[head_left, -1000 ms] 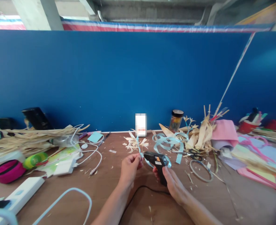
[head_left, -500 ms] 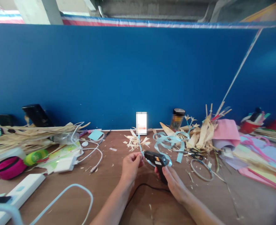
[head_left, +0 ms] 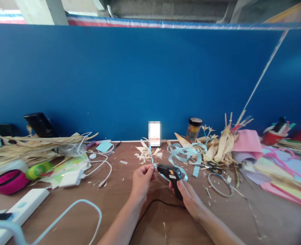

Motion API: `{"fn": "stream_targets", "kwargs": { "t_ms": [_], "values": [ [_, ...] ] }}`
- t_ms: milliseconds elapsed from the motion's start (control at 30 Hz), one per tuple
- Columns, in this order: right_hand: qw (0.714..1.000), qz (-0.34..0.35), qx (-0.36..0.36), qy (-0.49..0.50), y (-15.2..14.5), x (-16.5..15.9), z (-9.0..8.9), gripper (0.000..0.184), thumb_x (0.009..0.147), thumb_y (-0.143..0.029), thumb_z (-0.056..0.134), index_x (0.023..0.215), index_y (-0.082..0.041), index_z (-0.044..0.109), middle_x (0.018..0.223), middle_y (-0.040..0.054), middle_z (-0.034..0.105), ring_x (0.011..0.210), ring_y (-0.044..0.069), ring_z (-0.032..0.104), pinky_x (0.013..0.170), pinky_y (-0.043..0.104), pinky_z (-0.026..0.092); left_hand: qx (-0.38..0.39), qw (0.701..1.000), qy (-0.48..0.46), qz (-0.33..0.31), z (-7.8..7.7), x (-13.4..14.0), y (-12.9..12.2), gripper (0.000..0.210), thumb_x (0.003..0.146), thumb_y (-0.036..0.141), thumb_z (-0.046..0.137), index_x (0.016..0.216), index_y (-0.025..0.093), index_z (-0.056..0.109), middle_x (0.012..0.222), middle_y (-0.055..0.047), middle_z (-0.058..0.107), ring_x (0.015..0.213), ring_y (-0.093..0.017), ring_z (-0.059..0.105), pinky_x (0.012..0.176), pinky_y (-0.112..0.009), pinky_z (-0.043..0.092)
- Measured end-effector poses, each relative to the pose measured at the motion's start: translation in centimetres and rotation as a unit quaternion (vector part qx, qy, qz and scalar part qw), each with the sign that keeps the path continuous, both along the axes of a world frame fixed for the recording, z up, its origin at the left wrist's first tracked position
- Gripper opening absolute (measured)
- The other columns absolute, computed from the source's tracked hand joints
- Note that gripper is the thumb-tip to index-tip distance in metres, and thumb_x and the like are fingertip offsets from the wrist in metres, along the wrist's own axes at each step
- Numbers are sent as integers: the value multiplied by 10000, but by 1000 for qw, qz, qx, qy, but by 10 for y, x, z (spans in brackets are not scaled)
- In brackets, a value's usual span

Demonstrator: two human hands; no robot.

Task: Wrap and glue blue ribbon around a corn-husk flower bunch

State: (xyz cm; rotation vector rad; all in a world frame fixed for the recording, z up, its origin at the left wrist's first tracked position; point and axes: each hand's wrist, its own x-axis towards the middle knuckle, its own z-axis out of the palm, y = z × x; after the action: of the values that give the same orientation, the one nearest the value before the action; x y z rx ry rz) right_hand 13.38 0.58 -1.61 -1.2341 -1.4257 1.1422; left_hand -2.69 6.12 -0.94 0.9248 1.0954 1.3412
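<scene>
My right hand is wrapped round the grip of a black hot glue gun, its nozzle pointing left. Between the thumb and fingers of my left hand is the lower end of a thin stem wound in light blue ribbon. The nozzle is right at the pinched stem end; whether it touches cannot be made out. Pale dried-husk petals spread around the top of the stem. From near the stem, loose light blue ribbon curls away to the right, passing behind the glue gun.
Scissors and a ribbon roll ring lie to the right, before dried husks and a dark-lidded jar. On the left are a power strip, a white charger and husk strips. The glue gun's cord crosses the front.
The husk petals and stem have shifted very slightly left, together with my left hand. The glue gun stays in almost the same place at the stem end.
</scene>
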Motion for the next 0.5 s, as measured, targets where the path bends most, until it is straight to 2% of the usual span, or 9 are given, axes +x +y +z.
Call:
{"fn": "stream_targets", "kwargs": {
  "t_ms": [200,500],
  "values": [
    [1000,-15,4,-3,1,0,2,430,832,-504,329,763,-170,590,694,24,539,678,160,489,642,262,375,4,1000,6,-23,2,2,-3,272,623,366,644,707,107,658,587,-14,583,520,-84,487,544,-202,409],
    [1000,-10,-6,-2,1,0,3,445,819,-522,335,769,-161,591,700,34,550,669,167,494,632,273,386,-5,1000,-4,1,0,0,0,262,596,353,659,713,119,657,581,-3,588,507,-81,488,548,-210,415]
  ]
}}
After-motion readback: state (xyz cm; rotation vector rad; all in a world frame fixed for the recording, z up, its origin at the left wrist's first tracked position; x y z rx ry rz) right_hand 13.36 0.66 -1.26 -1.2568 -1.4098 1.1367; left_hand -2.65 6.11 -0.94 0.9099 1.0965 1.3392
